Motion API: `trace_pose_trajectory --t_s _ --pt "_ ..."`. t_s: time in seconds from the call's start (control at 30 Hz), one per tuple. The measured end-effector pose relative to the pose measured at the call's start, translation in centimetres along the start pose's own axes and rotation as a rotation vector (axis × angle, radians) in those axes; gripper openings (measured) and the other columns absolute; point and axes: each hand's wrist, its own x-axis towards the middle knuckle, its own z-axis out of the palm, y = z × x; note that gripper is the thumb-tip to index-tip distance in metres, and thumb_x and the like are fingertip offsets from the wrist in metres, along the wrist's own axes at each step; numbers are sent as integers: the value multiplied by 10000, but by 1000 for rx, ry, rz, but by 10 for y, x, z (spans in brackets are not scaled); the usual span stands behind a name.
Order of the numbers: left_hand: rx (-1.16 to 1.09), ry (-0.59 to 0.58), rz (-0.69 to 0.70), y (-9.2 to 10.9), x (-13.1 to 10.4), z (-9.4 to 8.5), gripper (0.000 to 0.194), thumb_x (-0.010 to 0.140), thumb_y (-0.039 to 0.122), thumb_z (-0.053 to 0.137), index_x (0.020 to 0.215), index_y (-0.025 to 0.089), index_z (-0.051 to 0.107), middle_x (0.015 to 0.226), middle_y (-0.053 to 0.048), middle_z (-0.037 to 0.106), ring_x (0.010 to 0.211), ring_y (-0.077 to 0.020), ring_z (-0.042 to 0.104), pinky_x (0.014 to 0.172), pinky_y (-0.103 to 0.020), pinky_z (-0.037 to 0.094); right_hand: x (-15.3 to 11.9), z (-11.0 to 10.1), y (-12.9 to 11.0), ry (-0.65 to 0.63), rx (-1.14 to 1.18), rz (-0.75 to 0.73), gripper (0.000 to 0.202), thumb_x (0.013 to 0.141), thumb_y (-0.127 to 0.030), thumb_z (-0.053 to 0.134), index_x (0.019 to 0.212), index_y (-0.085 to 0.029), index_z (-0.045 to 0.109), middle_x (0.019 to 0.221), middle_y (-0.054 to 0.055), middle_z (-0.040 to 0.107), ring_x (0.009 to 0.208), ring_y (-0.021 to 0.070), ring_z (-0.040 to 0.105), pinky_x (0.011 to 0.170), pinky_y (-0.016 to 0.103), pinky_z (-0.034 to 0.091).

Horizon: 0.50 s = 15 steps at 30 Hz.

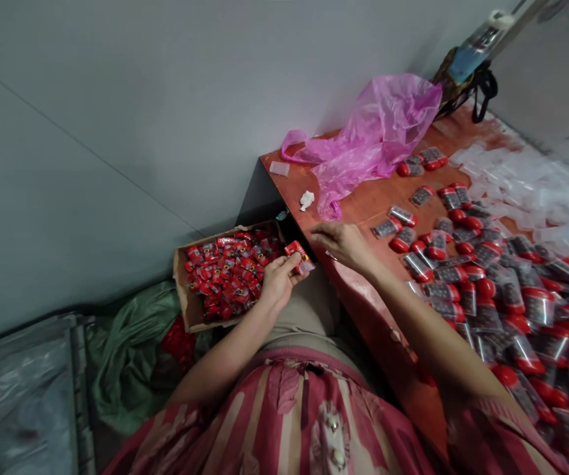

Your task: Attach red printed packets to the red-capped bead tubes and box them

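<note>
My left hand is closed on a small red packet with a clear lower end, pinched between thumb and fingers above my lap. Just to its right, my right hand hovers at the table's near-left edge, fingers loosely bent and apart, with no held thing visible. A tiny pale scrap shows below those fingers; whether they touch it I cannot tell. Beside my left hand, a cardboard box is filled with similar red packets.
On the orange-red table lie a pink plastic bag, many red-capped clear containers with dark contents and a heap of clear plastic pieces. A green sack lies at lower left. The grey wall stands close behind.
</note>
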Motion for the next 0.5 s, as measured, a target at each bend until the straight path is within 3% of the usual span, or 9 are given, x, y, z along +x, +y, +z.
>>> trace_pose_trajectory --t_s 0.07,0.23,0.33,0.4,0.5 --pt "-31 15 0 3 2 -1 297 557 263 831 688 116 608 681 -13 663 588 -101 617 583 -242 539 -8 2 2 -47 23 12 248 864 -335 517 954 -201 706 874 53 728 760 184 654 681 270 453" --pt "-64 5 -57 4 6 -1 232 613 216 799 729 118 623 701 -16 669 620 -113 638 629 -268 556 -50 -3 25 61 78 198 263 845 -381 531 900 -192 706 844 52 727 730 195 645 661 291 458" --pt "-46 -19 -64 1 4 3 235 626 229 796 745 112 630 712 -30 676 628 -122 648 638 -266 555 -74 -13 40 50 93 299 280 833 -392 528 865 -180 707 779 44 724 677 192 636 613 285 447" --pt "-39 -23 -64 0 2 5 240 623 222 798 753 109 632 715 -32 678 626 -125 651 629 -262 555 -83 -21 48 66 17 361 292 833 -394 520 837 -170 707 766 55 721 657 193 633 597 285 435" --pt "-35 -14 -67 -3 -1 8 231 629 211 792 753 109 626 707 -27 678 623 -127 654 611 -260 557 -82 -32 63 189 -187 486 300 837 -391 512 777 -162 696 712 90 700 656 217 635 614 310 429"
